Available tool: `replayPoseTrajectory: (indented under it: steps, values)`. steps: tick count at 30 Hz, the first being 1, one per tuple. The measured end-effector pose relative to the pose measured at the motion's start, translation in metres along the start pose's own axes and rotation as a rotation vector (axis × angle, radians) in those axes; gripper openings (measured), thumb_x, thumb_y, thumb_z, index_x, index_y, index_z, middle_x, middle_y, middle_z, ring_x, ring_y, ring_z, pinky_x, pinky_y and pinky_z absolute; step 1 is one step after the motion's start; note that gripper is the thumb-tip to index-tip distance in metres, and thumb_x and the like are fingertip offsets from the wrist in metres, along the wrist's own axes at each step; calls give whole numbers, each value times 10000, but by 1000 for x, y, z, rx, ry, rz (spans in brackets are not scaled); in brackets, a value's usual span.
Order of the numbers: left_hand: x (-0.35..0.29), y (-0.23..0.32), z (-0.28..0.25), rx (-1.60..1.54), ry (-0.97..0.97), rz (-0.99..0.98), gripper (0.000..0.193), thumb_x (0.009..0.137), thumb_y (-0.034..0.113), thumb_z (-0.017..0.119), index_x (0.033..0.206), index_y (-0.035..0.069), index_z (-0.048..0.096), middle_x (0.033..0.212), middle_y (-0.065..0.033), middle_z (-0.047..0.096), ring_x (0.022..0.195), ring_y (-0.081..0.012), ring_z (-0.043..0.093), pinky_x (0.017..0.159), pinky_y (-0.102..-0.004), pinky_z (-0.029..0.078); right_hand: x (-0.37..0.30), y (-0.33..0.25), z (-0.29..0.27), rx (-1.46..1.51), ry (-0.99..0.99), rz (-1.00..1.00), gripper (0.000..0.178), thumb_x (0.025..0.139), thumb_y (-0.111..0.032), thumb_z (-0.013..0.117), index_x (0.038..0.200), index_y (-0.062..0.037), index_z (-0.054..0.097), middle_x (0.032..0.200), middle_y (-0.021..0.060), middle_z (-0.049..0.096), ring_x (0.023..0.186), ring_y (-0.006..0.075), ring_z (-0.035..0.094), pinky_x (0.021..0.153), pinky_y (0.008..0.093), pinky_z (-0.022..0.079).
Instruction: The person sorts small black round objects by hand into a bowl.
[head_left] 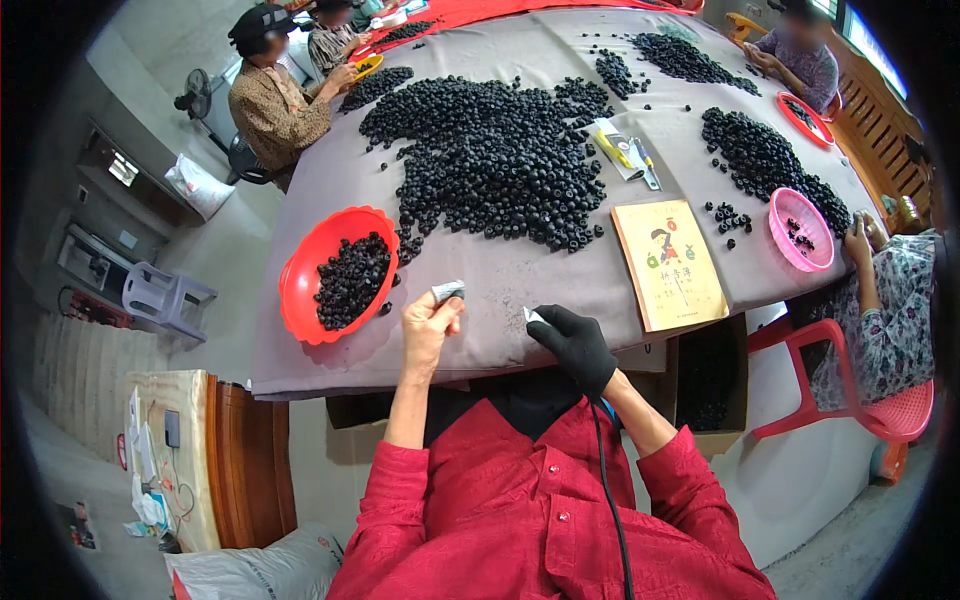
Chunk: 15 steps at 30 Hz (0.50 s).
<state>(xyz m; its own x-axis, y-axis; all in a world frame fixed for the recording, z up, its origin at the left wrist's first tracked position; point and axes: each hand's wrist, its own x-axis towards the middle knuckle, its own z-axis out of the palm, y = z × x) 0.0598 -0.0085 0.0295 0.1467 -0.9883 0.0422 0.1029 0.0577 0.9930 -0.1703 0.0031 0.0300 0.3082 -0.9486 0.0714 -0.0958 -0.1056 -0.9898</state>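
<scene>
Over the table's near edge my bare left hand (425,335) is closed in a pinch. A small grey-white piece (448,290) with a dark underside shows at its fingertips; whether it is a finger wrap or a held thing is unclear. To its right, my right hand (577,350) wears a black glove and is also closed. A small whitish tip (533,316) pokes out at its fingers, too small to name. The hands are apart. Left of them sits a red scalloped basin (291,290) partly filled with small black round pieces (352,280).
A large heap of black pieces (490,150) covers the grey tablecloth (480,345) beyond. Right of my hands lie a yellow booklet (668,265) and packaged tools (628,155). A pink basket (800,230) stands farther right, beside a co-worker's hands (866,235). Other people sit around the table.
</scene>
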Motion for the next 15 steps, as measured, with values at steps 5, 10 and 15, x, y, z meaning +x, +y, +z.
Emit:
replayPoseTrajectory:
  steps: [5,10,15]
  values:
    - [8,34,-33,127,133,160,188,838,67,576,1015,17,615,710,-5,583,494,-37,464,447,-168,353,-2,4,-1,-23,17,-4,352,834,-252,598,1065,13,572,932,149,645,849,152,600,755,291,460]
    - [33,50,-85,265,346,175,225,839,14,545,1057,-14,589,687,-13,567,430,-41,425,389,-188,338,-3,3,2,-15,-2,-2,358,831,-258,594,1078,0,572,954,162,639,868,190,614,760,306,462]
    - [47,59,-91,498,430,253,393,827,28,564,1209,-10,481,683,-6,544,458,-40,425,402,-191,348,-5,-2,0,-60,-9,8,363,826,-265,597,1077,-3,576,955,158,640,865,183,615,757,305,462]
